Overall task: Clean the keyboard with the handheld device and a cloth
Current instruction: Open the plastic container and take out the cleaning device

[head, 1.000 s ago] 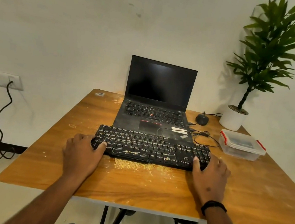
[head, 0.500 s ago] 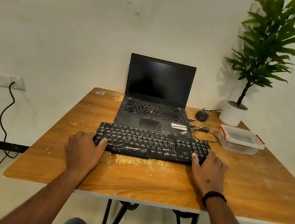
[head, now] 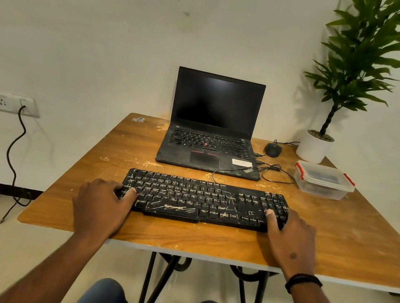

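A black, dust-streaked keyboard (head: pixel 202 200) lies flat on the wooden table (head: pixel 361 238), near its front edge. My left hand (head: pixel 98 209) grips the keyboard's left end with the thumb on the keys. At the right end, my right hand (head: pixel 292 238) holds it the same way. No handheld device or cloth is in sight.
An open black laptop (head: pixel 212 132) stands behind the keyboard, with cables running off its right side. A mouse (head: pixel 273 150), a white plant pot (head: pixel 314 146) and a lidded clear container (head: pixel 323 180) sit at the back right. Pale dust speckles the table.
Both hands have drawn the keyboard towards me, off the laptop's front edge, and it now covers the dust patch that lay in front of it.
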